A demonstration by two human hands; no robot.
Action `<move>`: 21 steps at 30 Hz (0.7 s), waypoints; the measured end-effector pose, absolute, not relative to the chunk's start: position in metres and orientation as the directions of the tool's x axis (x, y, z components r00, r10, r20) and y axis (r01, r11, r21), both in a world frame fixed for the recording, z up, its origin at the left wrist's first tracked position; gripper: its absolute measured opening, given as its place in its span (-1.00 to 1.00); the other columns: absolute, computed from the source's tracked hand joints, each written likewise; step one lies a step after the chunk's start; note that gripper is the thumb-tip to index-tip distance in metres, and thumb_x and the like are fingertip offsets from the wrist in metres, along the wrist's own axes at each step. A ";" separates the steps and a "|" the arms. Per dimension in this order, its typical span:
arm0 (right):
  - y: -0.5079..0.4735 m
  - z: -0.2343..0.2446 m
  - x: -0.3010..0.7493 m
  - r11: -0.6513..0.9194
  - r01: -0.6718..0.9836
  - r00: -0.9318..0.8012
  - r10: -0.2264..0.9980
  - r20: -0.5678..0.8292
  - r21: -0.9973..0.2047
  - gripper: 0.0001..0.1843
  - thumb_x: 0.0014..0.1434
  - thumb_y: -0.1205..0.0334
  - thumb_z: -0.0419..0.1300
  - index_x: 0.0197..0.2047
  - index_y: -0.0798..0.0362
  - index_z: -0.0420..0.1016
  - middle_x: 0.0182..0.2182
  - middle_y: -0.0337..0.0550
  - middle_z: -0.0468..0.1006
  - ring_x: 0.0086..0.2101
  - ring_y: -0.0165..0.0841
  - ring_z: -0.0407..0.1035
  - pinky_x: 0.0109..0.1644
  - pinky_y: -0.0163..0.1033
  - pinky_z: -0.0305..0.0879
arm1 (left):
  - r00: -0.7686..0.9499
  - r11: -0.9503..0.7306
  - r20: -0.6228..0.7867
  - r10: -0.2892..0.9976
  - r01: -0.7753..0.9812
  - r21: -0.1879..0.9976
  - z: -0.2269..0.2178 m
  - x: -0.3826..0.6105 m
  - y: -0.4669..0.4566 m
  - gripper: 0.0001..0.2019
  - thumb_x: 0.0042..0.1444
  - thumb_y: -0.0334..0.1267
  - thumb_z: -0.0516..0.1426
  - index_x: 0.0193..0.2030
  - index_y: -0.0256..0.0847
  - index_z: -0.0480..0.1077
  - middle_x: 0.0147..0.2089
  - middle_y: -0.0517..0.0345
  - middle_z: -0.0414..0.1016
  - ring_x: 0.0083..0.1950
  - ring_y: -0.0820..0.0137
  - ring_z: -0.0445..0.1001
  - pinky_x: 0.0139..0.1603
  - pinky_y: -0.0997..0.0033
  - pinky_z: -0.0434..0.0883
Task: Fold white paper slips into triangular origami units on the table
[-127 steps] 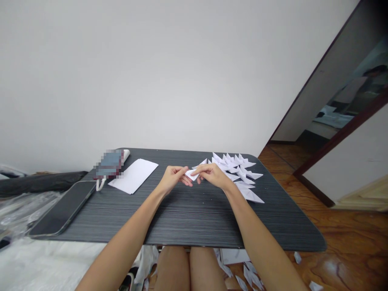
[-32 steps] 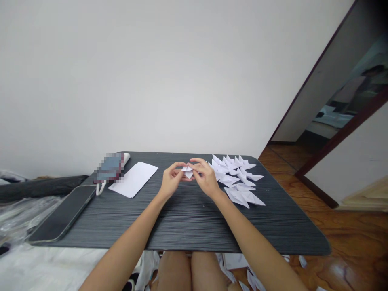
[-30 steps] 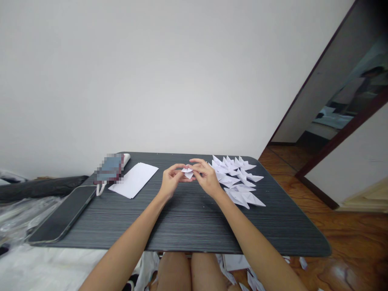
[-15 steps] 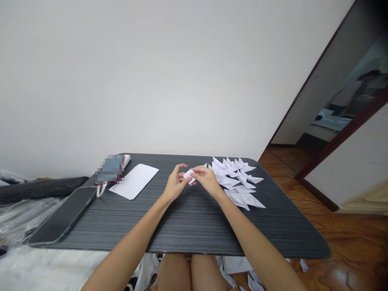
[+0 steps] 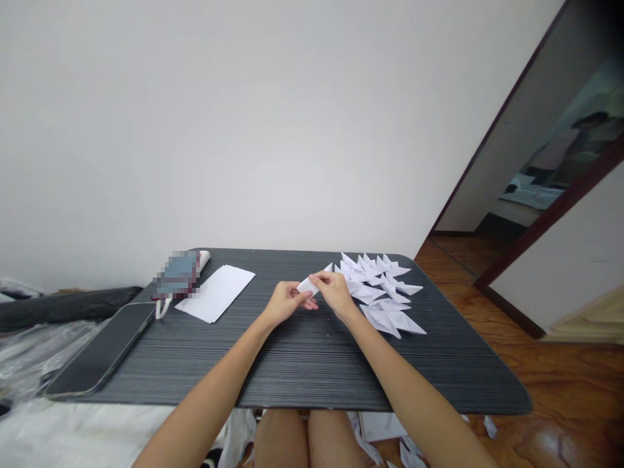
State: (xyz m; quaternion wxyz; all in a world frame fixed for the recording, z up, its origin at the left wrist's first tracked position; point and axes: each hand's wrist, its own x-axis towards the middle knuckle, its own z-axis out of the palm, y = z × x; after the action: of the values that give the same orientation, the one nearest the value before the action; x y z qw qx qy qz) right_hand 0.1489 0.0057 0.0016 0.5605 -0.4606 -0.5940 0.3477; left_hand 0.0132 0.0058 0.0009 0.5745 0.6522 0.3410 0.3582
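Between my two hands is a small piece of folded white paper [image 5: 306,285], held over the middle of the dark table. My left hand [image 5: 285,303] pinches its left end between thumb and fingers. The fingers of my right hand [image 5: 333,290] close on its upper right part and hide some of it. Several folded paper boats [image 5: 385,289] lie in a cluster just right of my right hand. To the left of my left hand rests a stack of flat white paper sheets [image 5: 217,294].
On the dark table [image 5: 312,370], a phone [image 5: 104,351] lies at the left edge. Behind it sits a blurred-out object [image 5: 176,274] with a white cable [image 5: 163,307]. A white wall [image 5: 292,130] rises behind the table. Paper pieces [image 5: 410,452] lie on the floor below.
The left fingers, spread before, have closed in on the paper. The folded piece now shows longer and slanted between the hands, with the right hand gripping higher on it.
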 end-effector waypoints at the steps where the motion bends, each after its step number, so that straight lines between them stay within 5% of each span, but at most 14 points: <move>1: 0.006 0.002 0.149 0.334 0.183 0.048 0.936 0.348 -0.925 -0.79 -0.06 0.20 0.10 -0.52 0.18 0.46 -0.56 -0.12 0.49 -0.50 -0.38 0.34 -0.41 -0.30 0.25 | 0.507 -0.128 0.078 0.858 0.065 0.990 0.001 0.013 0.006 -0.66 -0.08 -0.11 0.10 -0.35 -0.43 0.36 -0.50 -0.03 0.50 -0.43 0.30 0.49 -0.36 0.33 0.42; 9: 0.001 0.001 0.147 0.460 0.347 -0.110 0.885 0.452 -0.817 -0.81 0.02 0.26 0.03 -0.41 0.11 0.46 -0.50 -0.17 0.48 -0.49 -0.42 0.35 -0.38 -0.33 0.26 | 0.297 -0.585 0.506 0.810 0.467 0.663 -0.004 0.008 0.007 -0.74 0.01 -0.17 0.01 -0.23 -0.26 0.36 -0.27 0.05 0.47 -0.33 0.39 0.45 -0.35 0.48 0.37; 15: -0.001 0.001 0.147 0.451 0.339 -0.169 0.892 0.418 -0.825 -0.78 0.04 0.23 0.01 -0.37 0.13 0.44 -0.65 -0.24 0.39 -0.68 -0.51 0.24 -0.54 -0.37 0.21 | 0.335 -0.612 0.512 0.791 0.423 0.668 -0.001 0.008 0.003 -0.79 0.04 -0.24 -0.02 -0.17 -0.23 0.23 -0.26 0.08 0.40 -0.44 0.51 0.42 -0.48 0.58 0.34; 21: -0.001 -0.001 0.148 0.466 0.420 -0.182 0.884 0.431 -0.779 -0.79 0.02 0.24 0.03 -0.41 0.15 0.45 -0.62 -0.21 0.42 -0.65 -0.51 0.24 -0.55 -0.40 0.18 | 0.360 -0.634 0.522 0.773 0.477 0.609 -0.003 0.007 0.006 -0.88 0.01 -0.32 -0.04 -0.31 -0.23 0.25 -0.36 0.18 0.37 -0.51 0.56 0.34 -0.49 0.60 0.29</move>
State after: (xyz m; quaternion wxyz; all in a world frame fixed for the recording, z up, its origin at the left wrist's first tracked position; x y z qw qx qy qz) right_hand 0.1478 -0.0007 -0.0013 0.4553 -0.4494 -0.7251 0.2548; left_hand 0.0069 0.0063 -0.0033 0.1797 0.8049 0.3883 0.4112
